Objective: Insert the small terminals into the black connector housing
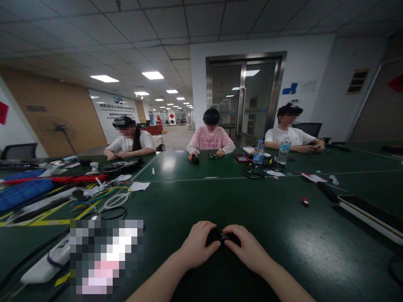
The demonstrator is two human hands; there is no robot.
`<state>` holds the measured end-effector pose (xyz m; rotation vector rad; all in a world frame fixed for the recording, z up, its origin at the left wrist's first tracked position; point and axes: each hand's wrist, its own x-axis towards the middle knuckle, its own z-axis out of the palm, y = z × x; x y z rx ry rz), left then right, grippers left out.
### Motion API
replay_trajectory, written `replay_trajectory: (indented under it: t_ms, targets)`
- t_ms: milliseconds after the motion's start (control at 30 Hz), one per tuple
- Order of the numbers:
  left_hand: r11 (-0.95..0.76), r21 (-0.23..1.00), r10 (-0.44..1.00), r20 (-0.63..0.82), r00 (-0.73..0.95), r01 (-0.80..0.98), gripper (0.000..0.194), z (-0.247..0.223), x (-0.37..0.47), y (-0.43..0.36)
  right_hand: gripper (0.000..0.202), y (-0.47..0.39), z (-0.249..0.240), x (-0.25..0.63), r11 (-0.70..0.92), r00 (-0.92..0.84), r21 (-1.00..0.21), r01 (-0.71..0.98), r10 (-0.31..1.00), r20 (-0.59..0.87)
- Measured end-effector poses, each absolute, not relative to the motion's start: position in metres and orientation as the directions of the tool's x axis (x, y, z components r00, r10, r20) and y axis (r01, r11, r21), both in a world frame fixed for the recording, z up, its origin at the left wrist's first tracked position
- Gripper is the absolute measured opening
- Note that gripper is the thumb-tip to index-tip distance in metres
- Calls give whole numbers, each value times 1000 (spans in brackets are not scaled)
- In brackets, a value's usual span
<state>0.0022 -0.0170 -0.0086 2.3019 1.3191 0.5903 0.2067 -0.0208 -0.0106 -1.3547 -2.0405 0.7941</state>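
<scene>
Both hands meet at the near middle of the dark green table [176, 201]. My left hand [199, 244] is curled around the left side of a small black object [223, 237], thumb in front and fingers behind. On the other side, my right hand [246, 248] grips the same black object in a similar way. The fingers cover much of it, and its exact kind is too dark to make out. It is at or just above the tabletop; I cannot tell which.
Cables [116, 201], a white power strip [47, 262] and a blue tray [27, 193] crowd the left. Two water bottles [258, 152] stand at the far right, and a flat dark-topped device [371, 214] lies nearer. A small red item [304, 202] is nearby. Three people sit opposite.
</scene>
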Motion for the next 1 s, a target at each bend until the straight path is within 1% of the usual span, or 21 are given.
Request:
replay_trajectory:
  t_ms: [133,267,467,767,1000]
  targets:
    - [-476,548,868,170,466,688,36,-9,3,-17,24,-21,-10,207,310,-332,-735,603,935,122]
    - [-478,539,869,173,464,693,35,-9,3,-17,26,-22,-8,206,313,-330,-730,607,935,126]
    - [-446,559,881,140,451,699,42,-5,4,-18,23,-23,-6,205,322,-333,-735,596,933,139]
    - [-486,532,864,172,473,694,36,-13,3,-14,22,-23,-8,205,325,-327,-738,592,933,149]
    - [-459,551,877,153,456,697,42,-9,3,-17,22,-23,-8,206,321,-329,-745,585,933,144]
